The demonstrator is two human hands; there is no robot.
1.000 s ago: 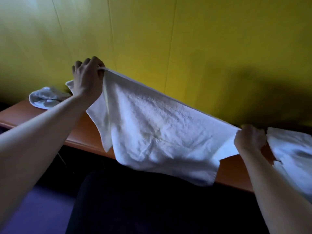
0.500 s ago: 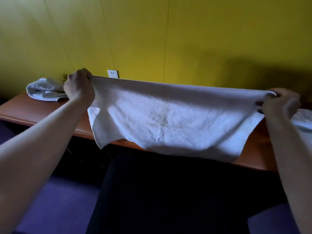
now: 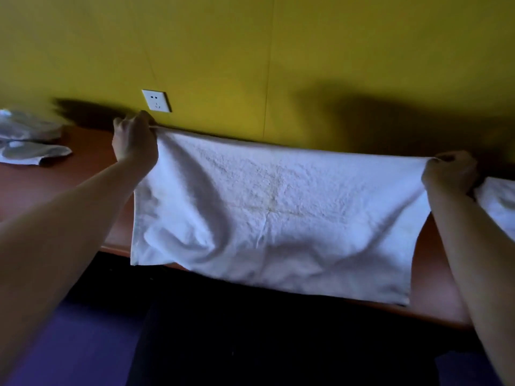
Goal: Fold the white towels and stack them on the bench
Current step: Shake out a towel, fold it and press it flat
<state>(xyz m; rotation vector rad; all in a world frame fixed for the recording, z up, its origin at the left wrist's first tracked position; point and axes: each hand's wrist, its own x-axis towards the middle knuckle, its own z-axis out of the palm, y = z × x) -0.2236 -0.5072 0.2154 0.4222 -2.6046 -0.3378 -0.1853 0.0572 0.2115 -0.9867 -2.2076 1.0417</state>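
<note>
Spreading step: white towel (image 3: 276, 215) stretched over the bench (image 3: 83, 174), near hem draped off the front edge. Left hand (image 3: 133, 140) and right hand (image 3: 448, 172) each pinch a far corner. Next, likely: lay flat, then fold square. Far-left crumpled towel (image 3: 28, 137) blurred; right-side towel (image 3: 498, 199) cut off.

At nine o'clock a crumpled towel (image 3: 26, 137) is motion-blurred and cut by the frame edge. At three o'clock another white cloth (image 3: 498, 201) runs out of frame. The spread towel (image 3: 278, 213) hides the worktop (image 3: 83, 174) beneath; the right hand's fingers (image 3: 457, 160) seem tucked behind cloth.
</note>
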